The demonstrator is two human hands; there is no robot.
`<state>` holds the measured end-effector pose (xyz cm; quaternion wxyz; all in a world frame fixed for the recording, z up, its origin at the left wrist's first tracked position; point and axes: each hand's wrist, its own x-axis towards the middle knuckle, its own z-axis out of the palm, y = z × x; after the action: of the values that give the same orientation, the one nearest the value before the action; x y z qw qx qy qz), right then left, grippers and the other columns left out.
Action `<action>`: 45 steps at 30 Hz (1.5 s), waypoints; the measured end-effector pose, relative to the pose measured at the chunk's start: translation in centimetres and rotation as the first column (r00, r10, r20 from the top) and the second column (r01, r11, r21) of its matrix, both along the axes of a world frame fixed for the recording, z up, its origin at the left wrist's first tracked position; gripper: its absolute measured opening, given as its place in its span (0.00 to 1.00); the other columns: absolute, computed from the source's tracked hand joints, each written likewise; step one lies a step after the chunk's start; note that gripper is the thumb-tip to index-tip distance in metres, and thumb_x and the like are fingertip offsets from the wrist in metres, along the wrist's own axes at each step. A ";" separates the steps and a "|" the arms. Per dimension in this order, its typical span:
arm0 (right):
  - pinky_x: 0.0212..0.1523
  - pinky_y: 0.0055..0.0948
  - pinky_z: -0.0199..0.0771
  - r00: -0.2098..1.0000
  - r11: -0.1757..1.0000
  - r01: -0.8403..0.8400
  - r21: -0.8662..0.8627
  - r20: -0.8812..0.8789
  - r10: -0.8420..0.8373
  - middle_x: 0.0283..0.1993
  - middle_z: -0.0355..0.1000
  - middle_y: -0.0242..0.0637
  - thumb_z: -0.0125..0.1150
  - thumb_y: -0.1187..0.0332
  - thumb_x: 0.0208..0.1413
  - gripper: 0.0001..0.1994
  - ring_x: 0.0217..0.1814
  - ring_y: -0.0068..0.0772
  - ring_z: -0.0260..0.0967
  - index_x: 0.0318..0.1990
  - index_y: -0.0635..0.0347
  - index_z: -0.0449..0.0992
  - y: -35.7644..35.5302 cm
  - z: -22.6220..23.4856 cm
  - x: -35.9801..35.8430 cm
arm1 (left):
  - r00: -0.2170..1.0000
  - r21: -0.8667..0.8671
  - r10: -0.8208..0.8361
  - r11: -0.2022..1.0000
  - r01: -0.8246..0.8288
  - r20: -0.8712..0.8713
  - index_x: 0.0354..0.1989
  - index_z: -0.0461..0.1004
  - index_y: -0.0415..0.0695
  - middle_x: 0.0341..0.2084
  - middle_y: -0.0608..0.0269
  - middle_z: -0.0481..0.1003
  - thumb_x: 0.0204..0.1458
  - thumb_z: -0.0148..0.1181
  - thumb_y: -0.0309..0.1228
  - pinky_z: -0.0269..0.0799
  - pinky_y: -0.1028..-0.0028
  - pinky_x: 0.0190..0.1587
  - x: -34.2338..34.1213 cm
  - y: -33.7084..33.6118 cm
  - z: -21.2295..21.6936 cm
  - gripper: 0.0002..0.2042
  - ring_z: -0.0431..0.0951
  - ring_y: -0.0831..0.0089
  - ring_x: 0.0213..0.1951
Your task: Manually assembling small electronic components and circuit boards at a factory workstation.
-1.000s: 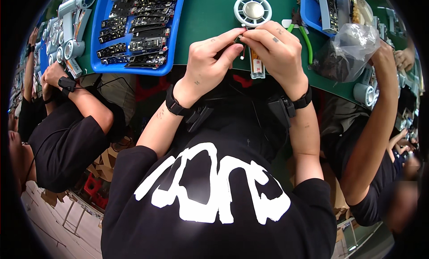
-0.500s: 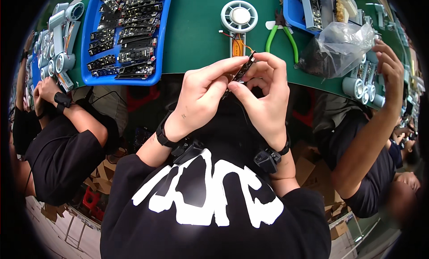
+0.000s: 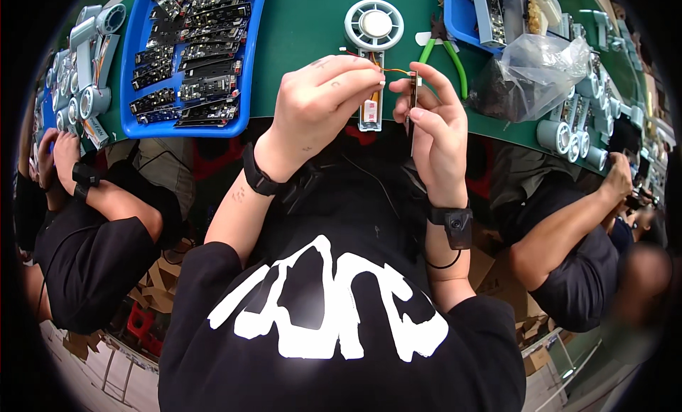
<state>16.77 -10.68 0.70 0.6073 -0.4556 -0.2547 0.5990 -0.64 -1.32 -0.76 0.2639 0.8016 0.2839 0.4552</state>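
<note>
On the table ahead lies a pale blue handheld fan (image 3: 374, 25) with a round slotted head and an opened handle holding wires and a battery. My right hand (image 3: 439, 138) pinches a narrow black circuit board (image 3: 413, 92), held upright beside the handle. Thin orange wire (image 3: 396, 71) runs from the fan to the board's upper end. My left hand (image 3: 320, 106) is closed, thumb and fingertips together over the handle near the wires. What sits between those fingertips is too small to make out. Part of the handle is hidden behind this hand.
A blue tray (image 3: 245, 92) of circuit boards stands at left. Green-handled cutters (image 3: 444, 50) and a clear plastic bag (image 3: 529, 78) lie at right, near another blue tray (image 3: 451, 21). Fan bodies pile up at both sides. Co-workers sit left and right.
My hands have moved apart. The right hand has turned the board upright and carried it slightly right; the left has come off it and risen over the handle. The right co-worker's arm has lowered.
</note>
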 end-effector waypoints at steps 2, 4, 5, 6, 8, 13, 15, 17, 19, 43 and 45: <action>0.47 0.27 0.74 1.000 1.000 -0.018 -0.018 0.016 0.018 0.60 0.70 0.49 0.54 0.78 0.56 0.28 0.43 0.28 0.71 0.67 0.68 0.64 -0.2 0.2 0.1 | 0.999 0.027 -0.044 0.999 0.043 0.023 0.38 0.82 0.40 0.29 0.63 0.79 0.47 0.72 0.21 0.74 0.79 0.29 0.4 0.1 0.1 0.10 0.78 0.75 0.27; 0.48 0.25 0.73 1.000 0.999 0.028 -0.017 -0.001 -0.028 0.59 0.70 0.47 0.51 0.79 0.58 0.26 0.43 0.26 0.71 0.66 0.69 0.65 -0.1 0.5 -0.2 | 1.000 -0.076 -0.021 0.997 0.019 -0.014 0.36 0.81 0.41 0.29 0.62 0.79 0.47 0.72 0.23 0.76 0.75 0.31 0.9 0.1 0.7 0.08 0.79 0.70 0.28; 0.48 0.24 0.73 0.999 0.999 0.050 -0.017 -0.011 -0.051 0.59 0.70 0.46 0.49 0.80 0.58 0.26 0.44 0.25 0.71 0.66 0.70 0.66 -0.1 0.6 -0.4 | 0.999 -0.128 -0.011 0.992 0.006 -0.036 0.36 0.81 0.41 0.28 0.62 0.79 0.48 0.72 0.23 0.77 0.73 0.32 1.1 0.1 0.9 0.08 0.80 0.67 0.29; 0.48 0.24 0.73 0.998 0.998 0.054 -0.021 -0.009 -0.054 0.59 0.70 0.46 0.49 0.80 0.58 0.26 0.44 0.25 0.71 0.66 0.70 0.66 -0.1 0.5 -0.4 | 0.999 -0.132 -0.014 0.991 0.010 -0.034 0.36 0.81 0.41 0.28 0.62 0.79 0.48 0.72 0.23 0.77 0.73 0.32 1.4 0.1 1.0 0.08 0.80 0.67 0.29; 0.47 0.26 0.73 0.998 0.997 0.069 -0.024 0.013 -0.068 0.60 0.71 0.48 0.48 0.78 0.58 0.26 0.45 0.27 0.71 0.67 0.71 0.66 0.0 0.4 -0.5 | 1.000 -0.148 0.009 0.989 -0.011 -0.014 0.35 0.80 0.41 0.27 0.62 0.78 0.47 0.72 0.24 0.76 0.73 0.31 1.8 0.1 1.0 0.07 0.80 0.67 0.28; 0.47 0.27 0.73 0.997 0.997 0.081 -0.010 -0.002 -0.081 0.60 0.71 0.48 0.47 0.78 0.58 0.26 0.52 0.28 0.71 0.66 0.72 0.66 0.1 0.2 -0.6 | 1.000 -0.114 0.026 0.993 -0.028 -0.015 0.36 0.82 0.40 0.27 0.64 0.78 0.48 0.72 0.22 0.70 0.80 0.25 2.1 0.1 0.7 0.07 0.76 0.78 0.24; 0.47 0.26 0.72 0.996 0.996 0.086 -0.006 -0.003 -0.086 0.59 0.71 0.46 0.47 0.79 0.58 0.26 0.52 0.27 0.70 0.66 0.72 0.67 0.2 0.1 -0.6 | 0.999 -0.110 0.032 0.993 -0.033 -0.017 0.36 0.82 0.40 0.27 0.64 0.78 0.49 0.72 0.22 0.70 0.80 0.26 2.1 0.1 0.5 0.07 0.77 0.77 0.25; 0.48 0.25 0.72 0.995 0.995 0.097 0.010 -0.003 -0.097 0.59 0.72 0.42 0.47 0.80 0.59 0.24 0.54 0.25 0.69 0.65 0.71 0.68 0.2 0.1 -0.5 | 0.999 -0.097 0.042 0.994 -0.044 -0.018 0.36 0.83 0.40 0.28 0.64 0.78 0.49 0.72 0.22 0.72 0.79 0.27 2.1 0.0 0.4 0.07 0.78 0.77 0.26; 0.48 0.25 0.72 0.995 0.995 0.098 0.014 0.000 -0.098 0.58 0.72 0.42 0.47 0.80 0.59 0.24 0.54 0.25 0.69 0.65 0.71 0.68 0.2 0.1 -0.5 | 0.999 -0.110 0.031 0.993 -0.033 -0.019 0.36 0.83 0.40 0.28 0.63 0.78 0.49 0.72 0.22 0.72 0.79 0.28 2.1 -0.1 0.3 0.07 0.78 0.76 0.27; 0.49 0.22 0.73 0.971 0.996 0.051 0.067 0.229 -0.065 0.58 0.72 0.40 0.49 0.81 0.61 0.25 0.57 0.24 0.70 0.67 0.68 0.68 -0.4 -0.4 -1.1 | 0.995 0.078 0.096 0.992 -0.098 0.034 0.31 0.83 0.42 0.25 0.65 0.76 0.42 0.73 0.21 0.73 0.72 0.30 2.7 -0.2 0.0 0.08 0.76 0.68 0.30; 0.50 0.22 0.74 0.960 0.994 0.055 0.095 0.268 -0.079 0.60 0.72 0.41 0.50 0.81 0.62 0.25 0.59 0.25 0.70 0.68 0.68 0.67 -0.4 -0.6 -1.2 | 0.995 0.112 0.096 0.989 -0.099 0.029 0.32 0.84 0.41 0.26 0.64 0.78 0.40 0.75 0.19 0.73 0.74 0.28 2.7 -0.2 0.0 0.10 0.77 0.69 0.29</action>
<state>15.56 -11.11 0.07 0.6057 -0.5152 -0.3456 0.4983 2.02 -1.53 -0.74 0.1985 0.7951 0.2934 0.4922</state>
